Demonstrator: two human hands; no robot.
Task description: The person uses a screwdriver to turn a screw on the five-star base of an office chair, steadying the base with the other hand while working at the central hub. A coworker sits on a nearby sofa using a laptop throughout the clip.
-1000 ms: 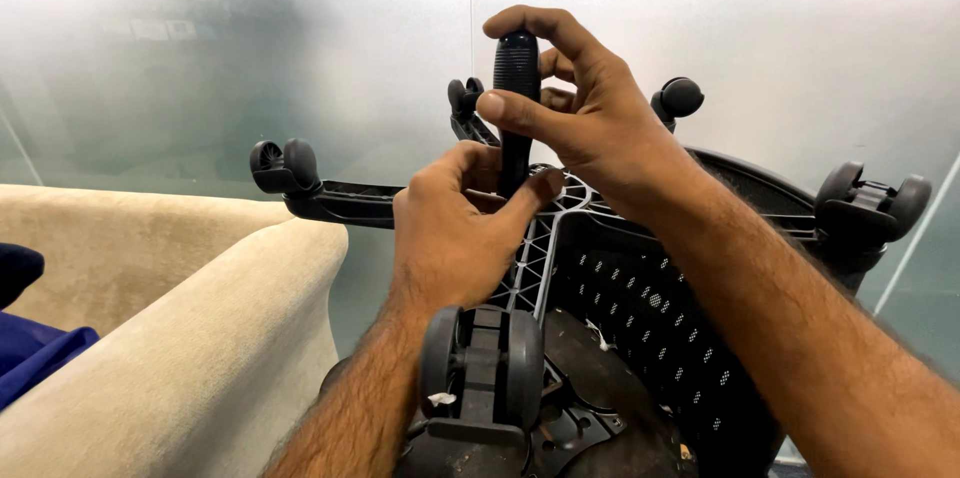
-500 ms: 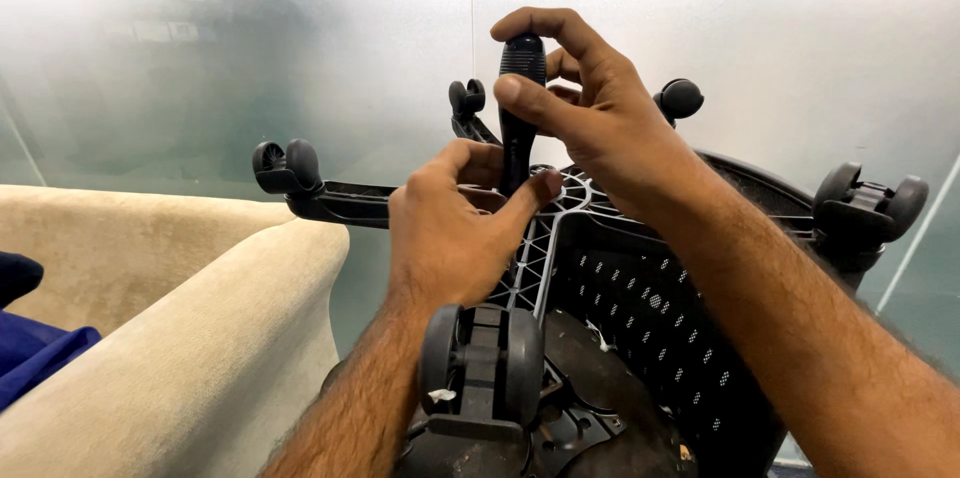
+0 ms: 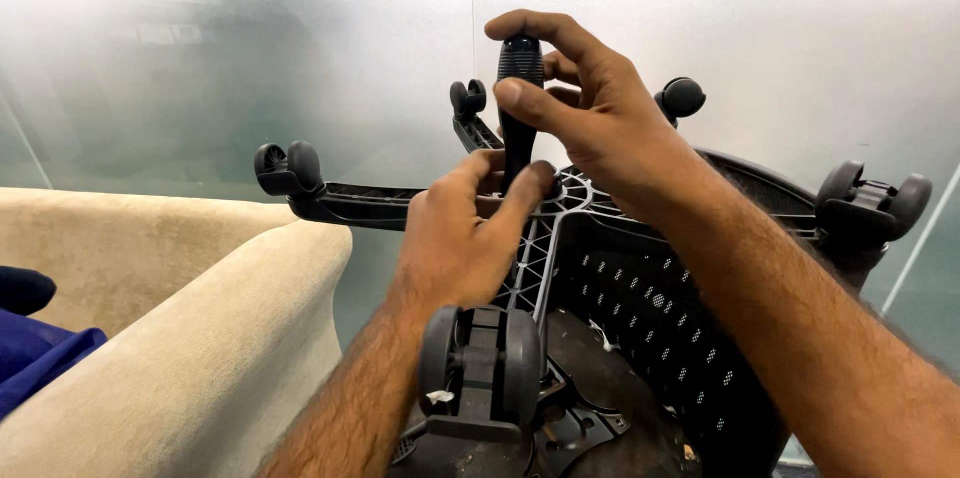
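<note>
Little has shifted since the earlier pictures: the right hand (image 3: 590,123) stays wrapped on the screwdriver (image 3: 519,103), its fingers a touch higher on the handle, and the left hand (image 3: 465,233) keeps pinching at the hub below.

Behind everything stands a frosted glass wall (image 3: 250,48), pale and hazy, with a thin vertical seam at twelve o'clock. At eight o'clock sits a cream sofa (image 3: 180,338), its rounded arm running toward the middle, with a dark blue cloth (image 3: 35,348) lying on the seat at the far nine o'clock edge.

An upturned office chair fills the middle and the four o'clock side. Its black star base (image 3: 545,228) faces the camera, arms spreading to wheels: one pair at ten o'clock (image 3: 287,170), one at twelve (image 3: 467,98), one at one o'clock (image 3: 682,98), one at three (image 3: 870,203), and the nearest wheel (image 3: 480,363) at six. The perforated seat underside (image 3: 660,328) lies below the base at five o'clock.

The right hand is closed around the screwdriver's black ribbed handle, thumb across the front, forefinger curled over the top; the tool stands upright with its lower end at the centre of the base. The left hand is nearly closed, thumb and forefinger pressed together at the foot of the screwdriver, touching the hub. Whatever small part lies between those fingertips is hidden.
</note>
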